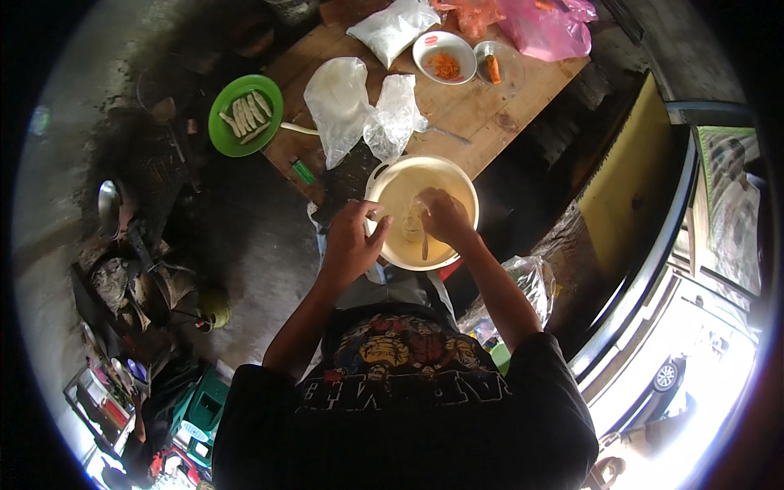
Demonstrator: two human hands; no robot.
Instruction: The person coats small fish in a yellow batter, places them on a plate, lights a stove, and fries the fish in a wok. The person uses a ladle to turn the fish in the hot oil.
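A cream plastic basin (pixel 470 211) with a cut-out handle stands before me near the table corner and holds a pale batter-like mixture (pixel 401 190). My right hand (pixel 442 214) reaches into it, its fingers closed around a spoon (pixel 425 246) whose lower part shows beneath the hand. At the basin's left rim is my left hand (pixel 360 236), thumb and fingers apart over the edge with nothing between them. Whether it touches the rim I cannot tell. Beyond the basin lie two clear plastic bags (pixel 337 101), one with pale contents.
On the wooden table (pixel 490 122) are a white bowl (pixel 422 68) of shredded carrot, a carrot piece (pixel 493 68) on a clear dish, a bag of white powder (pixel 392 27) and a pink bag (pixel 545 30). A green plate (pixel 217 131) of pale strips overhangs the left edge.
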